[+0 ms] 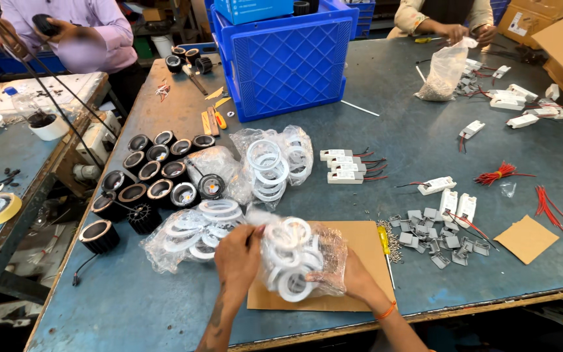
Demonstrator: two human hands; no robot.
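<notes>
1. Head view: I see both hands on a clear plastic bag [301, 257] full of white rings, held just above a cardboard sheet [360, 251] at the near edge of the blue table [412, 137].
2. L hand [238, 255] grips the bag's left side, fingers curled at its top; R hand [350, 277] cups it from the right and below, partly hidden behind the plastic. Orange band on R wrist.
3. Bag looks crinkled, see-through; rings inside are stacked loosely, round, white, hollow centres.
4. Just left, touching the L hand: a 2nd ring bag [187, 234]. A 3rd bag [275, 160] sits farther back.
5. Left of those: black round housings [154, 173] in rows.
6. Right of cardboard: yellow screwdriver [384, 240], grey clips [434, 238], white driver boxes [343, 166], red wires [498, 173].
7. Behind: blue crate [288, 58]. Two other people work at the far edge.
</notes>
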